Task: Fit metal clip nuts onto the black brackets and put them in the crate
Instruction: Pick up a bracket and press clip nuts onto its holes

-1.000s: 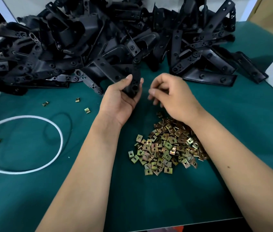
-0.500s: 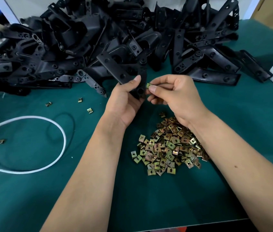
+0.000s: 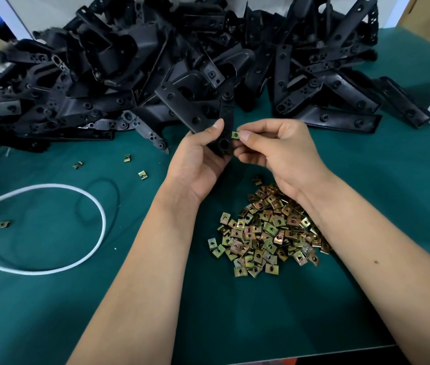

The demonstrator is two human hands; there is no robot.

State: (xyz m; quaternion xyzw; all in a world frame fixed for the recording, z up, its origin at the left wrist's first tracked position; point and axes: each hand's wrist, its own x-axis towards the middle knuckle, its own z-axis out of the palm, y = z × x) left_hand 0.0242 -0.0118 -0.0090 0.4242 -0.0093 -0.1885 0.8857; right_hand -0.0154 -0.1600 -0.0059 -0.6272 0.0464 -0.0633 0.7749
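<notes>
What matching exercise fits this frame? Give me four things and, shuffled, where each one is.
Things:
1. clip nut
2. black bracket
3. white cable
4. pile of clip nuts

Places:
A. gripped in the left hand
B. looped on the green mat, left of the arms
C. pinched in the right hand, at the bracket's edge
D. heaped on the mat, partly under the right wrist

Pairs: 1-C, 2-A, 3-B, 4-D
</notes>
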